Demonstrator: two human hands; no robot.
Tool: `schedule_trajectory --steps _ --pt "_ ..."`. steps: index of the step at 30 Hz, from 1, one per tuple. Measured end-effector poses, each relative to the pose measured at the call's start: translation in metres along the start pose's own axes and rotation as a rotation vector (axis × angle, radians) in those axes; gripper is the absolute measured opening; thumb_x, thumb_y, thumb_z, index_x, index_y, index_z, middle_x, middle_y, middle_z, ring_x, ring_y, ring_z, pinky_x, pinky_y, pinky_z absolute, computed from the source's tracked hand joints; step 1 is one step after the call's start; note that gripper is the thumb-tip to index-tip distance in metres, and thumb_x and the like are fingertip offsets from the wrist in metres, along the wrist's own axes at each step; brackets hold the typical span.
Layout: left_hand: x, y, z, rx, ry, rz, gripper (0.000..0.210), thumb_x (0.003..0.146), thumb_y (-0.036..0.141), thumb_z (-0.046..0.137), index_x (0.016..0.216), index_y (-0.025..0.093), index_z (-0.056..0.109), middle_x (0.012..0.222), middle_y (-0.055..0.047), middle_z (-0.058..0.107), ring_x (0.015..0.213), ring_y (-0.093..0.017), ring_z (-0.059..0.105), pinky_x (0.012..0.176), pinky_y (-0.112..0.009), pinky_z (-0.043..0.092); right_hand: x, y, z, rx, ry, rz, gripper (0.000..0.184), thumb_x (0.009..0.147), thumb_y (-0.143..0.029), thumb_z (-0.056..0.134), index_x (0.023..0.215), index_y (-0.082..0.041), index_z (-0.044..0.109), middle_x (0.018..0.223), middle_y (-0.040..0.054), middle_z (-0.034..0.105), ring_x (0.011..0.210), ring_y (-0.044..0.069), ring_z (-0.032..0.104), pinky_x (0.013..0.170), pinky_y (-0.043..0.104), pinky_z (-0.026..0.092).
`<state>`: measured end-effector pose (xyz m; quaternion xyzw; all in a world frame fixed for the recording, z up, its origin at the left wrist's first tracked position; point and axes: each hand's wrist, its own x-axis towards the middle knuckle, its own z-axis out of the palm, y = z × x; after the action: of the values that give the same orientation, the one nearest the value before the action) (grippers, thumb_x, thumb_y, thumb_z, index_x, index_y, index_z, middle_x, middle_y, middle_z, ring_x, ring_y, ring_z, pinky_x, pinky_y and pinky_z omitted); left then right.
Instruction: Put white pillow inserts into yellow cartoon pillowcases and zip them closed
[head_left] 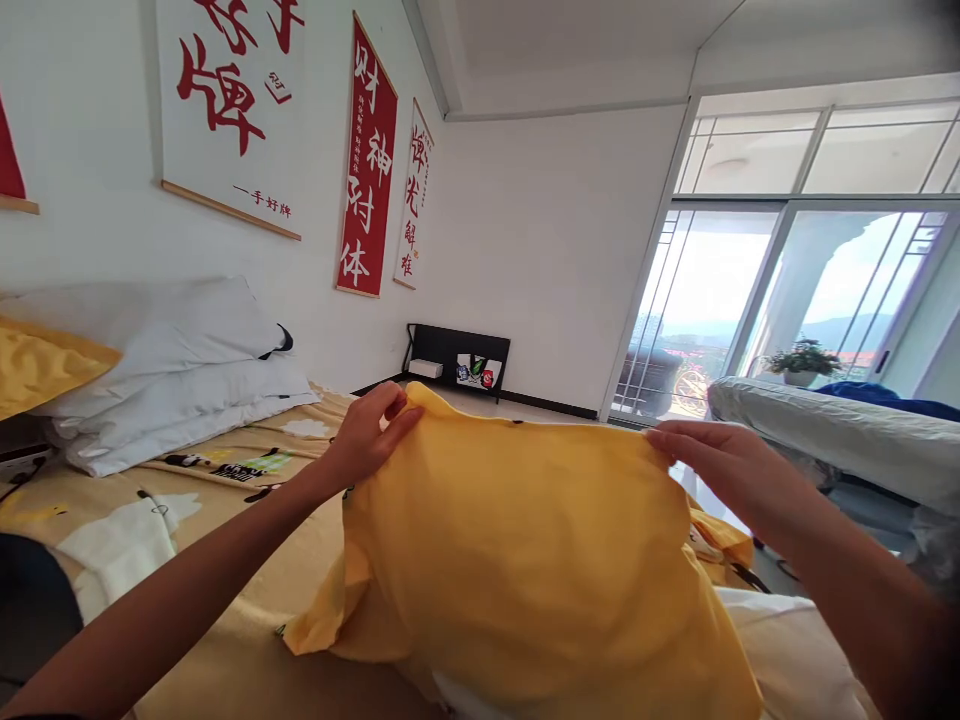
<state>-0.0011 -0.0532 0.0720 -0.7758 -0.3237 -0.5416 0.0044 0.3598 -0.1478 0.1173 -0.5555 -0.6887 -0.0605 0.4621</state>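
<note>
A plain yellow pillowcase (532, 560) hangs in front of me, its top edge stretched between my two hands. My left hand (370, 438) pinches the upper left corner between thumb and fingers. At the upper right corner, my right hand (720, 462) is closed on the same edge. The cloth is creased, and a loose yellow flap sticks out at its lower left. Some white shows beneath the pillowcase at the bottom of the view; I cannot tell what it belongs to. Below lies a bed with a tan patterned sheet (247, 570).
White pillows (187, 385) are stacked at the left by the wall, with a yellow pillow (45, 365) beside them. A black low shelf (442, 345) stands at the far wall. To the right are a plastic-wrapped sofa (832, 425), a potted plant (802, 362) and sliding glass doors (787, 290).
</note>
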Motion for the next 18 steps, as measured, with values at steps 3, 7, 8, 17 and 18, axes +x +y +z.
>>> schedule_trajectory --steps 3,7,8,17,18 --pt "-0.006 0.005 -0.001 0.024 0.071 0.053 0.028 0.09 0.04 0.043 0.07 0.021 0.035 0.068 0.001 0.042 0.064 -0.014 0.039 0.063 -0.027 0.035 -0.007 -0.002 0.001 -0.026 0.015 -0.029 0.043 0.082 -0.063 0.046 0.067 -0.025 0.058 0.061 0.0025 0.058 0.058 0.017 0.052 0.053 0.029 0.043" --pt "-0.012 0.014 0.001 0.003 0.064 0.085 0.029 0.092 0.039 0.041 0.07 0.022 0.034 0.069 0.0 0.043 0.064 -0.014 0.04 0.063 -0.028 0.036 -0.02 0.028 0.024 -0.27 0.112 -0.056 0.034 0.09 -0.051 0.034 0.074 -0.025 0.051 0.055 -0.0007 0.053 0.05 0.017 0.049 0.05 0.028 0.037" --pt "-0.012 0.017 0.003 -0.004 0.037 0.092 0.029 0.092 0.038 0.041 0.069 0.021 0.034 0.069 0.0 0.043 0.064 -0.014 0.04 0.064 -0.028 0.036 -0.024 0.04 0.031 -0.341 0.089 -0.078 0.031 0.091 -0.046 0.033 0.077 -0.025 0.051 0.057 -0.0006 0.056 0.051 0.017 0.051 0.051 0.028 0.037" --pt "-0.017 0.021 0.021 -0.041 -0.096 -0.008 0.033 0.082 0.05 0.057 0.091 0.02 0.048 0.095 -0.007 0.056 0.087 -0.022 0.052 0.075 -0.034 0.044 -0.038 0.096 0.037 -0.71 0.192 -0.192 0.027 0.094 -0.032 0.032 0.086 -0.023 0.056 0.074 0.0036 0.068 0.054 0.019 0.059 0.051 0.028 0.031" --pt "-0.019 0.018 0.024 -0.043 -0.109 -0.083 0.041 0.078 0.053 0.061 0.098 0.02 0.049 0.1 -0.009 0.057 0.09 -0.024 0.054 0.075 -0.035 0.045 -0.04 0.096 0.036 -0.693 0.199 -0.178 0.028 0.094 -0.033 0.032 0.086 -0.023 0.057 0.074 0.0036 0.069 0.056 0.019 0.06 0.051 0.028 0.032"
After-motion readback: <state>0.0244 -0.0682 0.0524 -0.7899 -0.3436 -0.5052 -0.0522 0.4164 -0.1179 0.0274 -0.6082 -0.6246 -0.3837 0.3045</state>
